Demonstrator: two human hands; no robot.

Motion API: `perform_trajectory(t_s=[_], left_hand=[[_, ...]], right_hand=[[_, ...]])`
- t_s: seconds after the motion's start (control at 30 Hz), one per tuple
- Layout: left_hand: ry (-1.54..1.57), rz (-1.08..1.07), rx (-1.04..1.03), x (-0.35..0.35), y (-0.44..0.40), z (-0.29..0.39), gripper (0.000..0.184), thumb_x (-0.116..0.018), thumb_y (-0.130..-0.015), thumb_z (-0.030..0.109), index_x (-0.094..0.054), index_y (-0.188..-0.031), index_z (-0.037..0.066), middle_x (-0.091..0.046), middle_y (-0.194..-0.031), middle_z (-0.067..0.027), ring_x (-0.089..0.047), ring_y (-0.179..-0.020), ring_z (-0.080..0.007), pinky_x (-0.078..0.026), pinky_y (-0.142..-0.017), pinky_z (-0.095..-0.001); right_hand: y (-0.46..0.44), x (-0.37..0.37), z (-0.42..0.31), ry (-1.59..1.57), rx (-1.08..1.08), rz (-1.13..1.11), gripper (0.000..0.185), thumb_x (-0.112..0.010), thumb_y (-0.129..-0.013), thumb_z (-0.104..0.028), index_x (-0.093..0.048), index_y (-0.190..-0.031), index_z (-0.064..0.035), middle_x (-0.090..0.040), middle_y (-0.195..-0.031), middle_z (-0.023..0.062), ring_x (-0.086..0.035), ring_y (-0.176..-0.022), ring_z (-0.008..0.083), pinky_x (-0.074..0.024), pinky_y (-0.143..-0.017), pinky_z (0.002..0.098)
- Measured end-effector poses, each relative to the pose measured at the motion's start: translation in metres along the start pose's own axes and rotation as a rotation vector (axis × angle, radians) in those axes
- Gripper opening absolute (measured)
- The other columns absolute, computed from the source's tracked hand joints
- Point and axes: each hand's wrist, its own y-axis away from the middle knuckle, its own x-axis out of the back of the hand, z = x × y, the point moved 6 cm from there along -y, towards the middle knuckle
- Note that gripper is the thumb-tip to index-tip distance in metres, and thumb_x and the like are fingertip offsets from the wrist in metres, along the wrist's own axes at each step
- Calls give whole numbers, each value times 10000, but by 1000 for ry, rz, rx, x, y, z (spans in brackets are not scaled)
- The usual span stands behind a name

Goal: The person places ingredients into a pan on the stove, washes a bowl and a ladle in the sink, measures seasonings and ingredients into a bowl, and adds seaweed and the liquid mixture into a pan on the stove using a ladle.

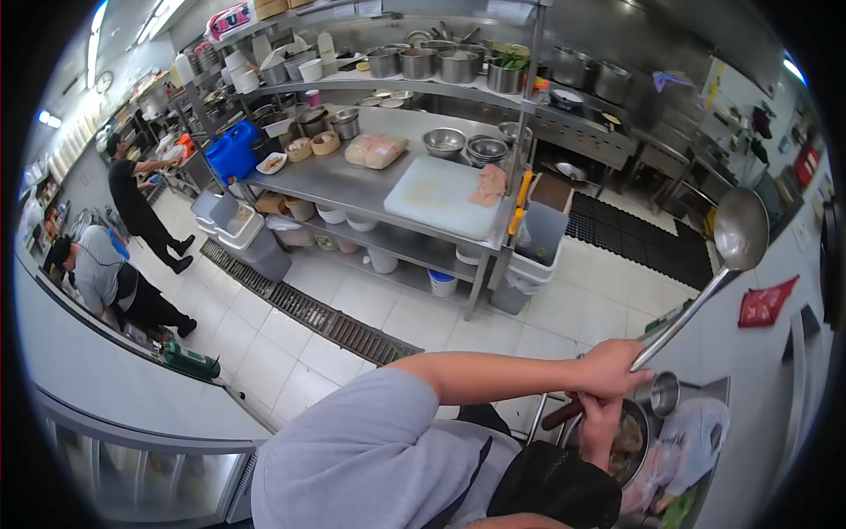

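1. Ladle [740, 231]: steel, at R side of view, bowl end raised well above pan, shaft slanting down to L hand.
2. L hand [610, 368]: fingers wrapped round ladle shaft. Looks firm; best kept so, w/ wrist steady so the bowl doesn't swing.
3. R hand [601, 428]: just below L hand, next to wooden handle [561, 415]. Grip = can't tell, partly hidden; also unclear if handle belongs to ladle or pan.
4. Pan [646, 428]: under/beside hands, w/ food [626, 445] inside, too blurry to ID. Prob. best to hold pan steady whenever ladle's in it.
5. Small steel pot [664, 393] near pan rim; plastic bag [698, 439] close by too. Tight spot: should keep wrists clear of pot, bag off rim.
6. Further out: red item [767, 302] near ladle bowl in view; worth watching clearance.
7. Bkgd: cutting board [432, 196] w/ pale meat [489, 186] on steel table; 2 co-workers far L, well apart.
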Motion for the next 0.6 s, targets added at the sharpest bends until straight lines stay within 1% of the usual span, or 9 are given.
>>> perform_trajectory(t_s=[0.07,0.1,0.13,0.2,0.23,0.33,0.43,0.5,0.6], left_hand=[[-70,20,-96,17,-30,-16,392,-662,-901,426,-623,-915,36,-635,-913,-186,-607,-931,-400,-475,-849,-490],[-140,-26,-89,32,-42,-23,493,-674,-888,448,-593,-976,-31,-608,-957,-227,-576,-972,-432,-447,-931,-475],[-139,-6,-73,46,-53,-42,493,-674,-888,448,-593,-976,-31,-608,-957,-227,-576,-972,-432,-447,-931,-475],[-101,127,-296,82,-69,-77,363,-662,-924,325,-605,-1064,-5,-592,-970,-197,-565,-1030,-392,-475,-879,-473],[8,115,-223,106,-72,-98,291,-660,-926,221,-601,-1106,1,-603,-1014,-193,-583,-1027,-383,-490,-885,-454],[-126,169,52,199,-55,-166,185,-619,-957,175,-630,-1055,18,-653,-1005,-171,-643,-952,-367,-510,-864,-437],[-201,624,455,348,8,-208,208,-567,-995,246,-638,-1010,51,-628,-829,-57,-573,-750,-146,-497,-715,-353],[-336,841,334,434,32,-218,244,-585,-992,292,-630,-978,52,-607,-771,-23,-568,-714,-143,-486,-663,-322],[-196,1120,463,579,39,-205,271,-645,-972,302,-640,-845,63,-558,-650,11,-526,-576,-83,-430,-517,-269]], right_hand=[[-42,7,36,-158,-201,131,261,-578,-945,-37,-510,-1196,-44,-626,-880,90,-615,-684,206,-527,-626,352],[-58,11,47,-287,-304,288,182,-575,-932,-30,-534,-1093,-104,-543,-716,35,-509,-532,152,-459,-461,319],[-78,14,42,-281,-319,267,182,-575,-932,-30,-534,-1093,-104,-543,-716,35,-509,-532,152,-459,-461,319],[-119,22,42,-431,-433,313,122,-552,-942,-34,-504,-987,-137,-430,-614,-5,-434,-447,110,-408,-380,291],[-140,32,54,-385,-504,286,117,-556,-945,-75,-483,-944,-166,-372,-584,-32,-379,-402,89,-357,-336,274],[-201,48,71,-515,-609,300,103,-549,-961,-103,-498,-895,-164,-373,-560,-51,-381,-410,79,-348,-346,259],[-290,76,130,-818,-833,382,175,-554,-966,-112,-485,-809,-150,-381,-555,-57,-381,-415,69,-360,-362,244],[-335,83,161,-911,-850,345,211,-562,-965,-119,-469,-777,-142,-386,-553,-58,-388,-424,64,-377,-379,231],[-382,91,204,-981,-899,322,197,-573,-966,-101,-476,-795,-89,-412,-567,-51,-403,-445,62,-419,-414,213]])
